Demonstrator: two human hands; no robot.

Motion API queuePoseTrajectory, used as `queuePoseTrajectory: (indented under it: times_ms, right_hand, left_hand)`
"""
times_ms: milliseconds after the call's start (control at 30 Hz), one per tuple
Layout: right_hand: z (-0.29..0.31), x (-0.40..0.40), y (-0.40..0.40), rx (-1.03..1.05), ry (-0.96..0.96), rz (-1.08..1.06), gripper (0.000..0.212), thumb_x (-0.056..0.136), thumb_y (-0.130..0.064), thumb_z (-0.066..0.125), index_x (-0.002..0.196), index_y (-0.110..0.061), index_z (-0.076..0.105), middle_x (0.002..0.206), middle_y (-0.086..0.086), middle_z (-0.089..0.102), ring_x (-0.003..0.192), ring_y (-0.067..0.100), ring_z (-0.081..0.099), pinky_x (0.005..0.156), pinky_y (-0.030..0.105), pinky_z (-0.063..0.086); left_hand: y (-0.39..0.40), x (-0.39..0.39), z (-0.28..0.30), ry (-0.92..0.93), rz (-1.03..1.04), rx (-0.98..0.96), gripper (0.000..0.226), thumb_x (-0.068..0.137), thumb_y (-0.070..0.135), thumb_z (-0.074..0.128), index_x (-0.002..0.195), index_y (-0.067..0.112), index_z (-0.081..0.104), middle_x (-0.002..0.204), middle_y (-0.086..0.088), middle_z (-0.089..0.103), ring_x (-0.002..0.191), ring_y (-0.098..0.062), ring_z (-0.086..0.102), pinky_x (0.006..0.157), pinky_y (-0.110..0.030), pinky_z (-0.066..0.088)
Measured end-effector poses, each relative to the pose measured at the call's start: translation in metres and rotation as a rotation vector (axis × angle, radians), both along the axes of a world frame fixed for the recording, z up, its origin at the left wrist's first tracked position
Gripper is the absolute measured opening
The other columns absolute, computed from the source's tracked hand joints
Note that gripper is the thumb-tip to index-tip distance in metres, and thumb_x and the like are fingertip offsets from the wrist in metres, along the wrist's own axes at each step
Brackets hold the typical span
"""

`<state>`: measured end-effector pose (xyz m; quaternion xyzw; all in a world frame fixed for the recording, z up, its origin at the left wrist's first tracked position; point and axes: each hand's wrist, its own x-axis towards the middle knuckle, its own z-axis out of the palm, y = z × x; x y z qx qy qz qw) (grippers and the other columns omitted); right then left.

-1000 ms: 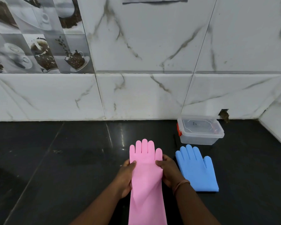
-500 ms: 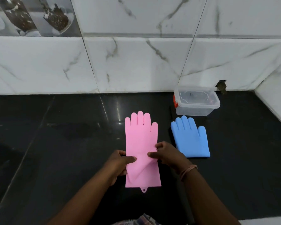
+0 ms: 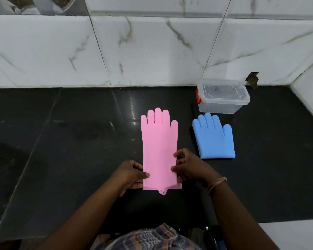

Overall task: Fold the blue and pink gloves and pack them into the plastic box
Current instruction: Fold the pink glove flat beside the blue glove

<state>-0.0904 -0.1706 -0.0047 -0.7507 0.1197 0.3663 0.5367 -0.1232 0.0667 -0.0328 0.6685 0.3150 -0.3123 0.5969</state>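
Head view: both hands, left hand [image 3: 132,175] and right hand [image 3: 190,166], pinch pink glove [image 3: 159,147] cuff edges on worktop [image 3: 79,141]; slick rubber may spring open once folded

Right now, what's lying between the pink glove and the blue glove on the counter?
Only bare black countertop between the pink glove and the blue glove, in the head view; nearer the person, the right hand reaches into that gap.
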Motion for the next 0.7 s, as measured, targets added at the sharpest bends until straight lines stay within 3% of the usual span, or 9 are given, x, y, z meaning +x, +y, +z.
queuePoseTrajectory:
  times_ms: [133,233,300,400,467,567,700]
  right_hand:
    - [-0.004,-0.004,-0.001,-0.100,-0.058,0.043,0.032,0.087,-0.003,0.069,0.110,-0.015,0.051,0.105,0.016,0.062,0.075,0.027,0.066,0.058,0.031,0.057]
    - [-0.009,-0.005,-0.002,-0.147,-0.079,0.050,0.027,0.087,-0.002,0.066,0.106,-0.015,0.052,0.106,0.015,0.061,0.088,0.029,0.065,0.068,0.041,0.062]
    - [-0.011,-0.003,-0.002,-0.170,-0.071,0.061,0.025,0.087,-0.001,0.063,0.102,-0.016,0.052,0.104,0.014,0.060,0.089,0.029,0.063,0.080,0.048,0.059]
    - [-0.010,-0.001,0.000,-0.254,-0.090,0.125,0.023,0.085,-0.003,0.061,0.098,-0.020,0.052,0.099,0.010,0.059,0.081,0.024,0.060,0.081,0.046,0.058]
    - [-0.009,0.000,0.004,-0.319,-0.114,0.184,0.024,0.085,-0.004,0.061,0.099,-0.021,0.052,0.100,0.009,0.060,0.082,0.023,0.060,0.083,0.048,0.058]
    - [-0.006,0.000,0.009,-0.374,-0.130,0.220,0.027,0.084,0.000,0.061,0.099,-0.021,0.053,0.098,0.009,0.060,0.080,0.023,0.061,0.081,0.047,0.059]
    - [-0.003,0.000,0.012,-0.415,-0.140,0.251,0.030,0.083,0.004,0.060,0.097,-0.022,0.055,0.095,0.006,0.058,0.080,0.022,0.061,0.079,0.043,0.059]
  left_hand:
    - [-0.002,-0.001,0.005,0.004,-0.015,-0.012,0.031,0.081,0.000,0.085,0.103,0.003,0.064,0.082,-0.012,0.082,0.072,-0.024,0.081,0.061,-0.033,0.064]
    - [-0.004,-0.002,0.009,0.018,-0.046,0.000,0.036,0.080,0.005,0.087,0.109,0.001,0.065,0.093,-0.018,0.081,0.074,-0.026,0.079,0.064,-0.034,0.065]
    - [-0.005,-0.004,0.012,0.036,-0.059,0.000,0.038,0.081,0.006,0.086,0.112,0.000,0.065,0.100,-0.022,0.080,0.084,-0.031,0.079,0.064,-0.036,0.066]
    - [-0.006,-0.007,0.015,0.070,-0.055,0.009,0.039,0.082,0.004,0.085,0.115,-0.002,0.066,0.104,-0.022,0.079,0.100,-0.036,0.078,0.069,-0.037,0.066]
    - [-0.007,-0.007,0.017,0.075,-0.061,0.027,0.037,0.081,0.003,0.085,0.113,-0.002,0.066,0.102,-0.022,0.079,0.095,-0.033,0.078,0.067,-0.036,0.066]
    - [-0.008,-0.005,0.019,0.045,-0.111,0.079,0.027,0.082,0.001,0.084,0.103,0.001,0.065,0.087,-0.016,0.078,0.070,-0.022,0.076,0.057,-0.030,0.063]
    - [-0.010,-0.002,0.018,-0.006,-0.212,0.208,0.026,0.083,0.001,0.083,0.101,0.002,0.066,0.085,-0.013,0.074,0.066,-0.018,0.070,0.055,-0.026,0.061]
